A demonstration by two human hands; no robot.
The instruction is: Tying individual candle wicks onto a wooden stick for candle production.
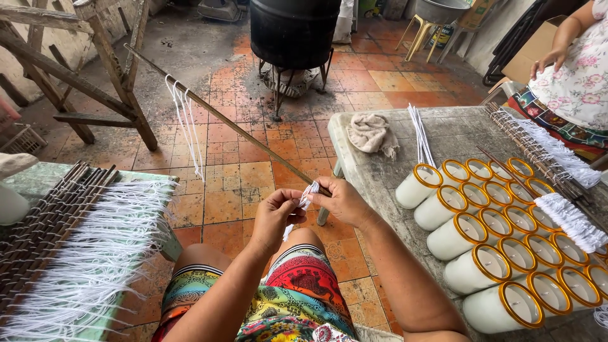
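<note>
My right hand grips the near end of a long thin wooden stick that slants up and away to the left. My left hand pinches white wick strings at that same end, between both hands. A few more white strings hang from the stick farther up. Both hands are held above my lap, over patterned shorts.
On the right, a grey table holds several white glass candles with gold rims, sticks with white wicks, a rag. The left table carries strung sticks. A black drum stands ahead. Another person is at the far right.
</note>
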